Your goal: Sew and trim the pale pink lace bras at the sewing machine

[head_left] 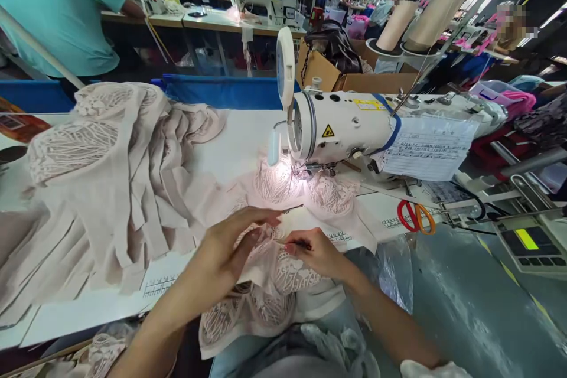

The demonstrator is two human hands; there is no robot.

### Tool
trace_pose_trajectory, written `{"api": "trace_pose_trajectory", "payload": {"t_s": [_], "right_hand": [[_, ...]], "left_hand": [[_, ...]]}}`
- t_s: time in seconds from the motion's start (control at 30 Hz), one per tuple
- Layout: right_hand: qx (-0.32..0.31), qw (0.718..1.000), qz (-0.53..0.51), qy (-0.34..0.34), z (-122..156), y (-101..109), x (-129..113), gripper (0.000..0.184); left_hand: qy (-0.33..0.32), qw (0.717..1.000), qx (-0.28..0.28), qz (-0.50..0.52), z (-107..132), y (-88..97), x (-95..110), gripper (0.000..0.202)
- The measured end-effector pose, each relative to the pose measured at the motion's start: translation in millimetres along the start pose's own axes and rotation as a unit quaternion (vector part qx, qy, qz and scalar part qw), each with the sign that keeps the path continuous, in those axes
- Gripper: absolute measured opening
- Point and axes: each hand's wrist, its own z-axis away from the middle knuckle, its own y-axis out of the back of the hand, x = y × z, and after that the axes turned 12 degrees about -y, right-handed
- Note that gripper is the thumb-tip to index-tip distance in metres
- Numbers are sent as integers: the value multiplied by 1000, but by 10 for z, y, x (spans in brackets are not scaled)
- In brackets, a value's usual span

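Observation:
A pale pink lace bra (295, 274) hangs over the front edge of the sewing table, down toward my lap. My left hand (228, 242) is closed on its upper part, thumb below and fingers stretched across the top. My right hand (316, 253) pinches the bra's edge close to the left fingertips; a dark spot between its fingers is too small to make out. Just beyond, more lace cups (330, 194) lie under the lit needle area of a white sewing machine (345, 124). Lower lace cups (270, 307) rest on my lap.
A large heap of pale pink bras (128, 171) covers the table's left side. Scissors with red and orange handles (416, 217) lie at the right, near a control panel (527, 242). Thread cones (392, 26) stand behind the machine. A co-worker in turquoise (57, 12) sits at far left.

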Motion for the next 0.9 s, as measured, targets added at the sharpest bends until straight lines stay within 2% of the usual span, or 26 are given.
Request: {"api": "trace_pose_trajectory", "payload": {"t_s": [0.07,0.13,0.17,0.27,0.33,0.43,0.57,0.67,0.73,0.8,0.9], "right_hand": [[-2,999,27,17,81,11,-65,36],[-28,997,65,41,200,58,-143,27],[-53,994,84,50,266,91,-182,24],[-150,981,112,55,439,192,-267,19],[-206,971,112,47,502,229,-275,19],[-247,961,118,27,521,227,-218,20],[-215,968,126,14,506,191,-118,19],[-182,972,146,16,504,196,-79,25],[-185,973,136,19,506,215,-59,30],[-194,976,100,11,507,235,-33,38],[-211,976,18,-47,500,248,17,51]], "left_hand": [[-61,986,-128,-84,-110,-79,-208,33],[-124,950,-251,-139,-121,-167,-324,24],[-145,934,-288,-156,-87,-205,-338,21],[-155,917,-317,-188,116,-282,-268,33],[-121,920,-327,-178,269,-311,-210,36],[-46,933,-347,-83,418,-337,-205,31],[34,936,-344,61,456,-343,-293,30],[35,940,-311,132,476,-347,-362,34],[54,942,-285,172,525,-360,-413,37],[110,943,-242,200,599,-380,-474,42],[199,933,-141,266,702,-433,-560,45]]}}
